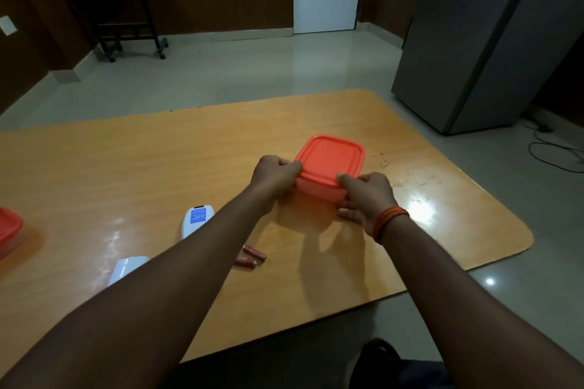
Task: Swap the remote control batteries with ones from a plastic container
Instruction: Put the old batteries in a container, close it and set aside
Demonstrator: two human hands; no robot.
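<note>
A square plastic container (319, 188) with an orange-red lid (331, 158) stands on the wooden table (126, 167). My left hand (273, 175) grips its near-left corner, thumb on the lid edge. My right hand (366, 199) holds its near-right corner, thumb on the lid and fingers under the side. The lid sits closed on the container. Two small red batteries (251, 257) lie loose on the table nearer to me. The white remote (197, 220) lies back up, partly hidden by my left forearm, and a white cover piece (126, 268) lies near it.
Another orange-lidded container (8, 230) shows at the table's left edge. A grey cabinet (486, 41) stands on the floor at the right, with cables (556, 151) beside it. A dark wheeled stand (123, 12) is by the far wall.
</note>
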